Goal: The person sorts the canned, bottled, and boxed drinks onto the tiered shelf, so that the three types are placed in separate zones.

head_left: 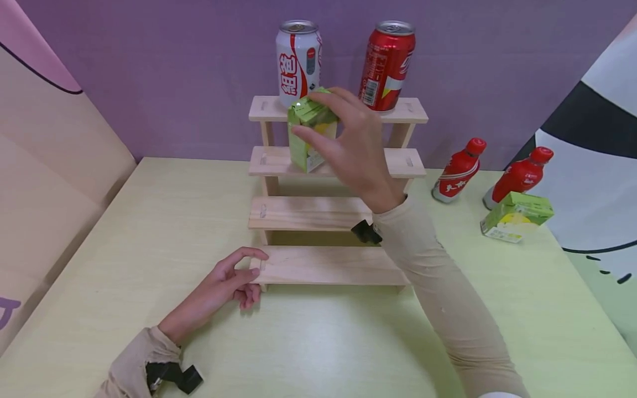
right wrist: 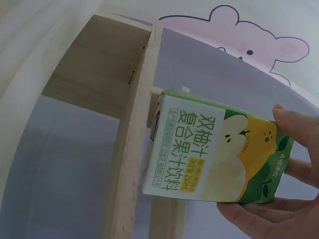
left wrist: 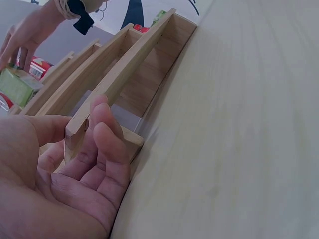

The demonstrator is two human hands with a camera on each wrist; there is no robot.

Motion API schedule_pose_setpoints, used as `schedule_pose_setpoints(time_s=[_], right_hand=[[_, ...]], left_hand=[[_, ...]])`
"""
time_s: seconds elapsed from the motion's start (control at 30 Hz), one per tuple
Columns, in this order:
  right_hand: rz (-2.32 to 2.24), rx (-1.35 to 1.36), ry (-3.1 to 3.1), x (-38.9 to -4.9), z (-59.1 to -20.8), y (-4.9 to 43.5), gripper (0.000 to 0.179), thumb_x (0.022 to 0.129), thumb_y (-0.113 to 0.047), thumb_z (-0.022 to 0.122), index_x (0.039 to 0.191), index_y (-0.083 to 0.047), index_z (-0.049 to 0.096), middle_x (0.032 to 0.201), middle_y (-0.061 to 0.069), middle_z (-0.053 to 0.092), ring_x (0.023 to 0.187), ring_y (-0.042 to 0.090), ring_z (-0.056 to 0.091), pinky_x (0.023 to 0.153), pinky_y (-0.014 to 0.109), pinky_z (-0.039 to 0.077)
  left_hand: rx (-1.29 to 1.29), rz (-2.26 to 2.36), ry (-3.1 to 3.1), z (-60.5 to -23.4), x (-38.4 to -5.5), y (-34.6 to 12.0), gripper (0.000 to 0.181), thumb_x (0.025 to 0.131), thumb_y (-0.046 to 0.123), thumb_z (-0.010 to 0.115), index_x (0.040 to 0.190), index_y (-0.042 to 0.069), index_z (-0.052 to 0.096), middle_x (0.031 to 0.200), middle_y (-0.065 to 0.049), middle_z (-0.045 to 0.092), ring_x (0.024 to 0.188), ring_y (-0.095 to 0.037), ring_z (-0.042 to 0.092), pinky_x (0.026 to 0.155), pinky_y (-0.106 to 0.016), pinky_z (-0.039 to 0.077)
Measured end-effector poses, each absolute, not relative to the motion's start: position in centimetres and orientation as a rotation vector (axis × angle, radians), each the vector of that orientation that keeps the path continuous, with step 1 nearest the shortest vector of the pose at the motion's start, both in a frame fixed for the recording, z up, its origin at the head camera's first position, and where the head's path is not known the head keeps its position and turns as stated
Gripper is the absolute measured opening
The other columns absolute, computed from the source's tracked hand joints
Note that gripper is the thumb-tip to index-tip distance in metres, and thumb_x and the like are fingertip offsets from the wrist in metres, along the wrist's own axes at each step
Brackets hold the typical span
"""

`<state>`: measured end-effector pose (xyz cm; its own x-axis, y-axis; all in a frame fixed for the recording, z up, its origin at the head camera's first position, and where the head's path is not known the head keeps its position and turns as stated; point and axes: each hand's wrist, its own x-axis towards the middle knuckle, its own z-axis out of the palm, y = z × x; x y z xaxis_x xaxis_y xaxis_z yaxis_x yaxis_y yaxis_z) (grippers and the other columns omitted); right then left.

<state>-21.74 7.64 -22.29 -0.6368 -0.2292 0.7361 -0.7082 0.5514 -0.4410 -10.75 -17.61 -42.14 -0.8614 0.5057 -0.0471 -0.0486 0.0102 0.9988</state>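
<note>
Table: pale yellow-green top [head_left: 149, 221], faint grain, fills the near and middle ground. Far wall: plain purple [head_left: 199, 83], meets the table's far edge. Left wall: pale peach [head_left: 50, 149]; pink patch [head_left: 35, 33] bordered by a black line high at the far end, small purple mark [head_left: 7, 309] at the near end; darker band along the table edge. Right wall: white [head_left: 597, 193], broad black shape [head_left: 602, 121], light green lower down. Right wrist view: pink cartoon animal [right wrist: 244, 37] on a pale wall. Light: soft bright patch [head_left: 323, 354], near tabletop.
</note>
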Motion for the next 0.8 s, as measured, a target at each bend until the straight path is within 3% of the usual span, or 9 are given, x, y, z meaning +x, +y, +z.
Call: schedule_pose_setpoints(time_s=[0.43, 0.8], right_hand=[[0.82, 0.525, -2.276, -22.2, -23.4, 6.8, 0.054, 0.09, -0.042, 0.073, 0.13, -0.008, 0.063, 0.128, 0.011, 0.062, 0.114, 0.023, 0.059, 0.095, 0.03, 0.05], [0.773, 0.594, -2.363, -22.3, -24.0, 7.2, 0.061, 0.092, -0.043, 0.071, 0.142, -0.014, 0.052, 0.143, 0.012, 0.048, 0.122, 0.024, 0.055, 0.1, 0.035, 0.049]], left_hand=[[0.459, 1.903, 1.898, -42.0, -10.6, -17.3, 0.033, 0.106, 0.021, 0.051, 0.136, 0.012, 0.044, 0.076, -0.018, 0.065, 0.062, -0.018, 0.058, 0.054, -0.029, 0.051], [0.453, 1.897, 1.914, -41.9, -10.6, -17.6, 0.032, 0.106, 0.021, 0.051, 0.136, 0.012, 0.044, 0.077, -0.02, 0.065, 0.062, -0.019, 0.058, 0.054, -0.03, 0.051]])
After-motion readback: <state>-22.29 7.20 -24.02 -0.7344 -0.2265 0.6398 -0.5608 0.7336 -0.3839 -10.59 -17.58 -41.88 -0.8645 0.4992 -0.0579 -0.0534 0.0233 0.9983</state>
